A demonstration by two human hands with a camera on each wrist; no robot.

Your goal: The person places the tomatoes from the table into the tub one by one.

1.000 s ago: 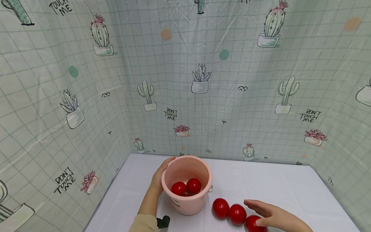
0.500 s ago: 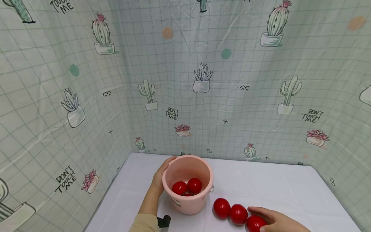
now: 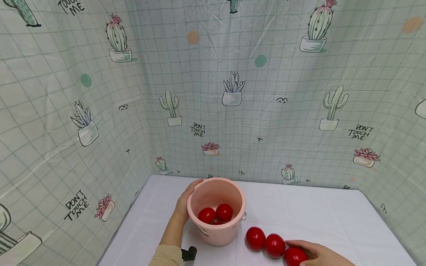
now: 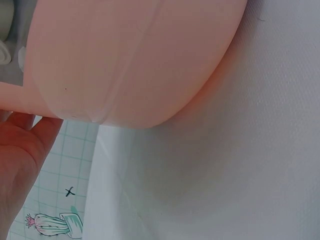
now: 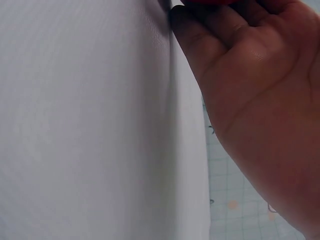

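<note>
my right hand [image 3: 319, 254] lay at the near edge of the table [image 3: 316, 210], its fingers curled round the nearest tomato [image 3: 294, 255], thumb at the near side and fingers over the far side, so i took the fruit as held, though the wrist view showed only my palm [image 5: 260, 100] and a sliver of red at the top. that tomato was the right end of a row of three: the second tomato [image 3: 274, 245] touched it on its left, and the third tomato [image 3: 255, 238] touched that one, the row slanting away from me and leftward toward the bucket [image 3: 216, 210]. so the bucket lay to the left of my right hand and a little farther off, past the other two tomatoes, its mouth open upward. my left hand [image 3: 185, 202] was beyond that, cupped against the bucket's left wall with the fingers wrapped up to the rim; the left wrist view showed my palm [image 4: 20, 160] against the pink side. inside the bucket sat two more tomatoes [image 3: 215, 214] side by side, with a trace of red below them. the right hand was the one nearer the loose row; the left was taken up with the bucket. behind the table hung a cactus-print sheet [image 3: 233, 92].
</note>
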